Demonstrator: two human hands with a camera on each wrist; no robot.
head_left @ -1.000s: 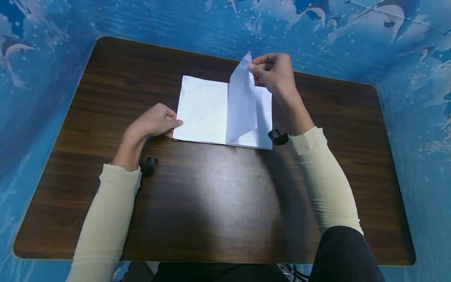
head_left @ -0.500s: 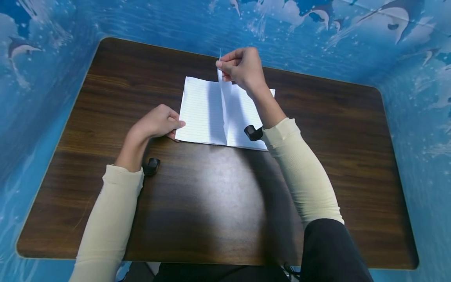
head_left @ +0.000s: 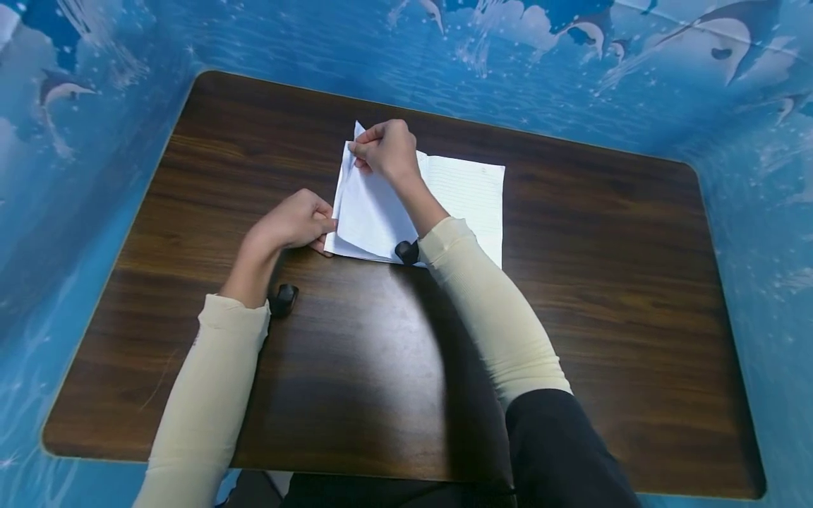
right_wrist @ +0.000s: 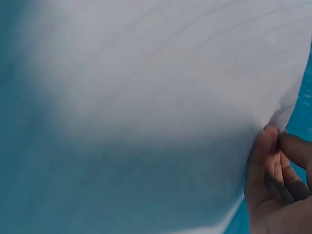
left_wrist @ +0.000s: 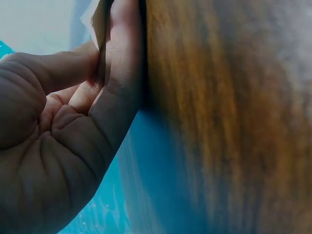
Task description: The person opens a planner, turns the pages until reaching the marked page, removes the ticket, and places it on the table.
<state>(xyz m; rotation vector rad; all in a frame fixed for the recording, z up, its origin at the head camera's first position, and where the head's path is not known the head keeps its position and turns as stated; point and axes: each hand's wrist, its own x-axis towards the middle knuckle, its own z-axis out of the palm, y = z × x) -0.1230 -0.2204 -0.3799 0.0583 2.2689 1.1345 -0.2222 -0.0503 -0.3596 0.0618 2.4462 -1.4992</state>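
Observation:
An open notebook (head_left: 466,190) with white lined pages lies toward the far side of the table. My right hand (head_left: 389,152) pinches the far outer corner of a page (head_left: 371,212) and holds it raised over the notebook's left half. In the right wrist view, thumb and fingers nip the edge of that sheet (right_wrist: 170,73), which bends in a curve. At the notebook's left edge, my left hand (head_left: 298,220) grips the near corner, thumb on top and fingers beneath. The left wrist view shows the paper edge (left_wrist: 96,24) between thumb and fingers of the left hand (left_wrist: 63,112).
The dark wood-grain table (head_left: 571,317) has rounded corners and a light rim. Blue walls (head_left: 305,42) printed with dolphins stand close behind and on both sides. A small black camera (head_left: 284,300) sits at the left wrist, another black camera (head_left: 406,252) at the right.
The right hand has carried the page from the notebook's right side across the spine to the left, lowering it over the left half. The left hand keeps its grip on the left edge.

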